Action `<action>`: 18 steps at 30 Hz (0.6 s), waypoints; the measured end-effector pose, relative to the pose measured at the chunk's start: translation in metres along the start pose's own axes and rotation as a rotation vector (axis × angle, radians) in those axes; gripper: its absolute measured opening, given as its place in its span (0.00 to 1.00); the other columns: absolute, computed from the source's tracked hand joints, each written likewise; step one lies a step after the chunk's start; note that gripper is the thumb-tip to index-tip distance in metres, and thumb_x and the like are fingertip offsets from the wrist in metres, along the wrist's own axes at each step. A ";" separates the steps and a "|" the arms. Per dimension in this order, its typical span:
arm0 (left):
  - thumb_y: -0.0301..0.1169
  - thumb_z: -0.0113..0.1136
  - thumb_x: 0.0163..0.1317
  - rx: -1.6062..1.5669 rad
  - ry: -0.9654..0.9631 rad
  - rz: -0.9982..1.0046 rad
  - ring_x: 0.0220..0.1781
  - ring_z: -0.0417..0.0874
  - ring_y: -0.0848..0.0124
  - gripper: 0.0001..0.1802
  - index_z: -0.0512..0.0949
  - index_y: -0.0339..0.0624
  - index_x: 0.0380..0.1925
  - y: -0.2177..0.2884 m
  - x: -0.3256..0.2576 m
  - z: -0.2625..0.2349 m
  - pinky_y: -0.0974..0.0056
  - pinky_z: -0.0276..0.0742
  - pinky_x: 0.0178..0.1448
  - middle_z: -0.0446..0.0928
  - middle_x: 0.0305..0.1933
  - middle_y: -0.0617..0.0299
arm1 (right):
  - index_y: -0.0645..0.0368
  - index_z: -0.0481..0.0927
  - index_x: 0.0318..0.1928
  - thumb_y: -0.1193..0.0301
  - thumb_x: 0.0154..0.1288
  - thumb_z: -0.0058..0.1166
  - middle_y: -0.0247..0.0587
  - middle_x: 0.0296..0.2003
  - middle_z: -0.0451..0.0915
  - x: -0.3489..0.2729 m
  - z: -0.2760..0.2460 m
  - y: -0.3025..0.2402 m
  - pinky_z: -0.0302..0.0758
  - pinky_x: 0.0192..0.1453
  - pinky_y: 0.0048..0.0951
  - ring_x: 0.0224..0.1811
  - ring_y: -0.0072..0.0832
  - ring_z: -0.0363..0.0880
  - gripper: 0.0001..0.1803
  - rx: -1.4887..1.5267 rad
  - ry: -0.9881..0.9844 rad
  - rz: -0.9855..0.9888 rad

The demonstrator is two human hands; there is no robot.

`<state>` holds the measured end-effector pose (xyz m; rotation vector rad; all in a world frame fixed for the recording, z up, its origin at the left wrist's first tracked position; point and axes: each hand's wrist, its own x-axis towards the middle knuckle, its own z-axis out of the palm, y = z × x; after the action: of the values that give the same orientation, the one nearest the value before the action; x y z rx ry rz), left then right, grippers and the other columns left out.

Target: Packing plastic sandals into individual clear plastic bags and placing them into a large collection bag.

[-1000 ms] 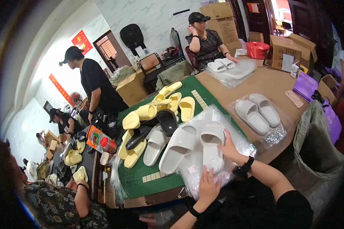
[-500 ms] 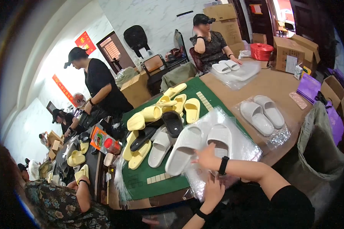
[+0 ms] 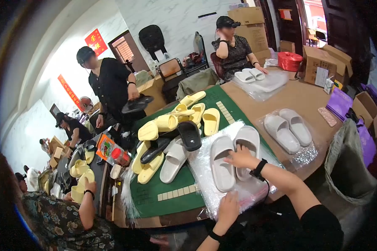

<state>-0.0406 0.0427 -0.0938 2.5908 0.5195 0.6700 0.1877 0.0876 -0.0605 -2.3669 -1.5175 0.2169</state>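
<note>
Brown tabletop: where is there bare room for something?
Bare brown tabletop flanks the rightmost grey slippers, toward the pink rectangular case and the green mat. Crowded: the mat's middle, with yellow slippers and black slippers, and around the right hand, over nearer grey slippers.

Front slipper pair on stacked plastic bags, near edge of table. Right hand over the pair; left hand at the bags' near edge. To the left — slipper pile on a mat. To the right — second pair on its own bag, phone beyond it, sack beside the table. Far side: third pair on plastic sheet, seated person behind; open carton at far right
</note>
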 end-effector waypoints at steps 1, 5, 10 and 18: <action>0.27 0.55 0.52 -0.002 -0.001 0.003 0.43 0.72 0.49 0.18 0.72 0.34 0.45 -0.001 0.000 0.002 0.52 0.70 0.47 0.71 0.46 0.44 | 0.58 0.76 0.54 0.39 0.62 0.38 0.75 0.60 0.56 0.003 0.000 0.002 0.53 0.65 0.55 0.61 0.63 0.59 0.37 -0.001 0.002 0.003; 0.29 0.58 0.52 0.127 -0.066 0.006 0.42 0.73 0.52 0.20 0.75 0.41 0.48 -0.002 0.000 -0.001 0.54 0.72 0.45 0.72 0.44 0.48 | 0.73 0.76 0.48 0.43 0.61 0.42 0.75 0.59 0.59 0.007 -0.006 0.007 0.59 0.64 0.50 0.61 0.59 0.61 0.39 0.131 -0.032 0.056; 0.32 0.59 0.52 0.190 -0.175 0.012 0.45 0.72 0.51 0.21 0.75 0.40 0.48 -0.012 -0.006 0.003 0.52 0.71 0.48 0.71 0.49 0.47 | 0.74 0.79 0.40 0.47 0.59 0.48 0.75 0.53 0.66 -0.026 -0.043 0.006 0.62 0.63 0.42 0.59 0.58 0.65 0.35 0.062 -0.082 -0.054; 0.40 0.58 0.55 0.362 -0.096 0.132 0.60 0.68 0.51 0.24 0.74 0.42 0.51 -0.004 0.003 -0.005 0.51 0.63 0.60 0.67 0.59 0.45 | 0.65 0.79 0.45 0.47 0.58 0.49 0.68 0.50 0.69 -0.023 -0.020 0.027 0.64 0.60 0.49 0.56 0.62 0.65 0.31 -0.014 -0.212 -0.164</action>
<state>-0.0420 0.0488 -0.0912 3.0019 0.4792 0.5298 0.2068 0.0526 -0.0522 -2.2748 -1.8050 0.4305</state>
